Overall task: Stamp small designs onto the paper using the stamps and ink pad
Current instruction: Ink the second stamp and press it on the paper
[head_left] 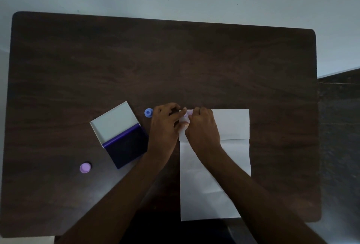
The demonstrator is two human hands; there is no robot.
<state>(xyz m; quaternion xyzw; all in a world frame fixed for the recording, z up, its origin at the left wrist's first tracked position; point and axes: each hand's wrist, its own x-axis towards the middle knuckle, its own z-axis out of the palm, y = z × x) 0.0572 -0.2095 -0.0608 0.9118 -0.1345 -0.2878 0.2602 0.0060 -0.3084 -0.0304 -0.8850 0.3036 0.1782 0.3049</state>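
Both hands, left [165,125] and right [201,127], pinch a small lilac plastic stamp [188,113] over the white paper sheet's [231,146] upper-left corner, centre frame.

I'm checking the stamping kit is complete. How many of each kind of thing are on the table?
Stamps: 3, blue stamp, purple stamp, pink stamp between both hands
Ink pad: 1, open
Paper: 1
Total: 5
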